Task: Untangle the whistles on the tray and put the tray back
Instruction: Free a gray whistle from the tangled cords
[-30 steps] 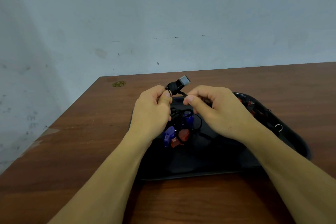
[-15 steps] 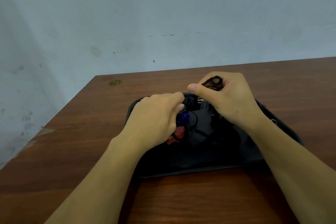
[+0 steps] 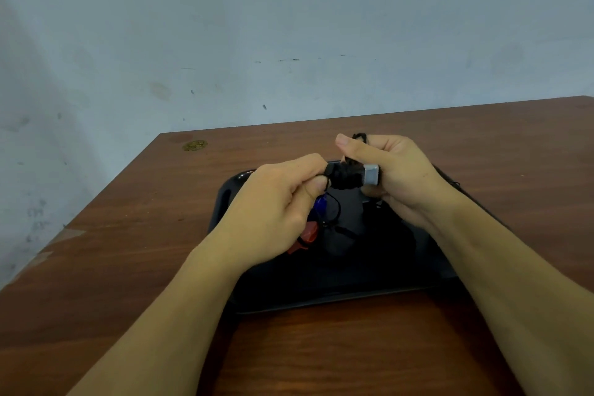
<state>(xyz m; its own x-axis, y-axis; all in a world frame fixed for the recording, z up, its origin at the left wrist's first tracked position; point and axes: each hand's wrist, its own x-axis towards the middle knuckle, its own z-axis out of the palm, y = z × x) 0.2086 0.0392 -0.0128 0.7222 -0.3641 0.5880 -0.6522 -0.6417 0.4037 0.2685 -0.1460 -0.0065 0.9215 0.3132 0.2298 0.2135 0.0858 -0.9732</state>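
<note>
Two bare hands meet above a black tray (image 3: 321,299) in the single head view, which looks down on a brown wooden surface (image 3: 128,251) set against a pale blue wall (image 3: 289,26). The left hand (image 3: 276,209) has its fingers (image 3: 316,185) curled together and pinched on a black cord (image 3: 328,170) at one end of a black whistle (image 3: 345,177), which is held in the air between the two hands, over the far part of the tray. The right hand (image 3: 398,177) closes around the whistle's other end, where a grey mouthpiece (image 3: 372,174) shows just beside the palm; its thumb points up and a loop of black cord (image 3: 360,137) pokes out behind the thumb (how the loop runs through the closed hand is hidden). Below the left hand, a blue whistle (image 3: 321,204) and a red whistle (image 3: 307,238) lie on the tray floor, near each other, with thin black cords (image 3: 337,212) trailing around them; whether these cords are knotted together cannot be told. The tray sits flat on the surface, its near rim under both forearms. A small brass-coloured round mark (image 3: 194,145) lies near the far left corner of the surface, well apart from the tray.
</note>
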